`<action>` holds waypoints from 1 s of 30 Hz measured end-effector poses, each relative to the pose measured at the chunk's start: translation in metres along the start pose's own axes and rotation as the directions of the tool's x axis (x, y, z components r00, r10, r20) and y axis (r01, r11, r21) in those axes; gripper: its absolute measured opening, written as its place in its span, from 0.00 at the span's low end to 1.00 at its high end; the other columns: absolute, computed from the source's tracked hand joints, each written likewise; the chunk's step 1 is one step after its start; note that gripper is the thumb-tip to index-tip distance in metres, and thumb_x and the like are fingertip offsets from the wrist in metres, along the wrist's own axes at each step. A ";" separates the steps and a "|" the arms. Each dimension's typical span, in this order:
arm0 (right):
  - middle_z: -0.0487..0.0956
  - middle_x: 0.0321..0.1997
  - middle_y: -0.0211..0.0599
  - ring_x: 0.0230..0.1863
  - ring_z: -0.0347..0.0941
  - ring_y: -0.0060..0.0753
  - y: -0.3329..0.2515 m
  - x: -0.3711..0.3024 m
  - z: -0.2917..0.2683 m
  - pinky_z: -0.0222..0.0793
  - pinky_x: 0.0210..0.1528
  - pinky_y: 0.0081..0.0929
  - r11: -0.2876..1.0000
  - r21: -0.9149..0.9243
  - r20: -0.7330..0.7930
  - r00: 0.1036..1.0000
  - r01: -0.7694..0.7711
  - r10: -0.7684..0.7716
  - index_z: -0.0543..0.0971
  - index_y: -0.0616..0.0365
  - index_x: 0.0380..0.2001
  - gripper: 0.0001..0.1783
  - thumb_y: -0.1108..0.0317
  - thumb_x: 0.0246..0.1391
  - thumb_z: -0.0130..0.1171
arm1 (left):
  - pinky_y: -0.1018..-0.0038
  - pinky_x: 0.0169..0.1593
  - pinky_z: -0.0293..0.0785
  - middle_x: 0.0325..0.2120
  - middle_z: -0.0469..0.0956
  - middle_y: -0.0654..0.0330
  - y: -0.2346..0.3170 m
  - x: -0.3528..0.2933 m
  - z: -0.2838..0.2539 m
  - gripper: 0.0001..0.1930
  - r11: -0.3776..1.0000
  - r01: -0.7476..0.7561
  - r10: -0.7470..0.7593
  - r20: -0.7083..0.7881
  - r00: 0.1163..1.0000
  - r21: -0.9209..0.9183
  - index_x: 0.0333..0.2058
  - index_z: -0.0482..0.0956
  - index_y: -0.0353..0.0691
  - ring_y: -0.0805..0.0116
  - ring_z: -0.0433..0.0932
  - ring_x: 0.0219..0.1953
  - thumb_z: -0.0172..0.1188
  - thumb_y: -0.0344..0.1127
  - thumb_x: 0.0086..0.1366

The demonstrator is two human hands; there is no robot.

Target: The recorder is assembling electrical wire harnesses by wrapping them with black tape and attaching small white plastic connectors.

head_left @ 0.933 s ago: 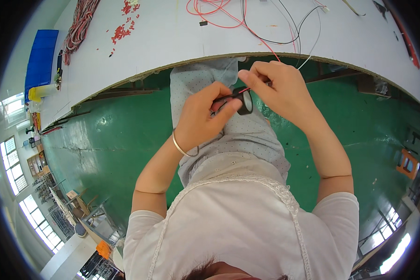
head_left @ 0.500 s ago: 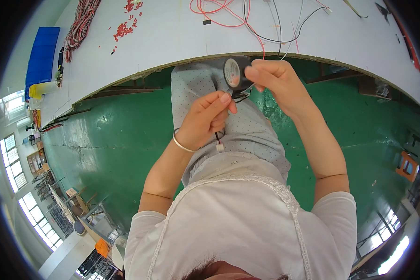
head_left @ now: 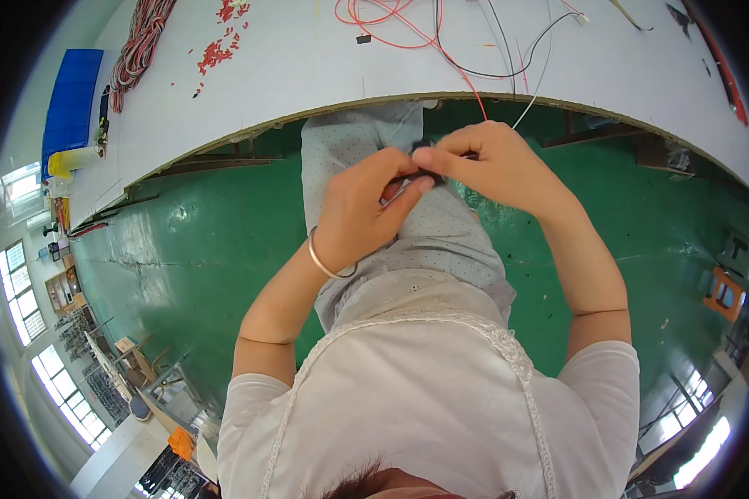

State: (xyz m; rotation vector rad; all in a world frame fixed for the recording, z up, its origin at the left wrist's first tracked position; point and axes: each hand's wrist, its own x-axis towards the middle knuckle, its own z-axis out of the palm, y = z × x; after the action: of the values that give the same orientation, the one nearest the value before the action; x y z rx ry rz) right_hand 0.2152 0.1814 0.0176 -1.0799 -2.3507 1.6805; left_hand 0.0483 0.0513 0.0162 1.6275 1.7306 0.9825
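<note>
My two hands meet above my lap, just short of the table edge. My right hand [head_left: 501, 169] is closed, its thumb and finger on a roll of black tape [head_left: 427, 153] that is mostly covered by the fingers. My left hand [head_left: 359, 200] pinches dark, tape-covered wire right beside the roll; the fingers hide most of it. A red wire [head_left: 479, 101] and a white wire [head_left: 531, 101] run from the table down behind my right hand. Their lower ends are hidden.
On the white table [head_left: 308, 58] lie looped red wires [head_left: 374, 21], a black wire [head_left: 508, 76], scattered small red pieces [head_left: 216, 55] and a bundle of red-and-white cable [head_left: 141, 46]. A blue tray [head_left: 71, 108] stands at the left. An orange stool [head_left: 724, 293] is at far right.
The tape roll has dropped and turned, so its pale core no longer shows. My hands have closed together around it. The white connector below my left hand is now out of sight.
</note>
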 end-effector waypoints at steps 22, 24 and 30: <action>0.67 0.19 0.23 0.23 0.58 0.15 -0.008 -0.005 0.007 0.56 0.27 0.19 0.987 0.089 -0.221 0.969 0.134 -0.111 0.72 0.59 0.21 0.19 0.58 0.62 0.57 | 0.84 0.20 0.48 0.16 0.63 0.74 -0.024 -0.005 0.001 0.07 0.895 0.210 -0.205 0.055 0.977 -0.393 0.31 0.78 0.40 0.88 0.55 0.17 0.62 0.35 0.66; 0.67 0.18 0.22 0.22 0.58 0.14 -0.008 0.000 0.009 0.55 0.26 0.18 0.991 0.078 -0.196 0.976 0.110 -0.093 0.73 0.60 0.22 0.20 0.57 0.62 0.57 | 0.82 0.22 0.57 0.17 0.71 0.68 -0.011 -0.004 -0.003 0.07 0.998 0.068 -0.067 -0.122 0.990 0.002 0.31 0.80 0.39 0.82 0.61 0.17 0.66 0.35 0.62; 0.63 0.16 0.21 0.22 0.57 0.13 -0.003 0.016 0.014 0.55 0.26 0.19 0.930 0.341 -0.099 0.989 0.138 -0.111 0.75 0.60 0.20 0.20 0.57 0.61 0.58 | 0.81 0.20 0.56 0.14 0.67 0.68 -0.019 -0.014 0.015 0.08 0.985 0.057 -0.080 -0.144 0.986 -0.161 0.32 0.80 0.39 0.83 0.60 0.15 0.63 0.37 0.65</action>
State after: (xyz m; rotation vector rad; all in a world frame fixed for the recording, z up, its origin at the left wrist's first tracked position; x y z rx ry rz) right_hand 0.1956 0.1789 0.0089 -0.8924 -1.9296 1.8728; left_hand 0.0512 0.0392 -0.0091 1.4175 1.7462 1.2018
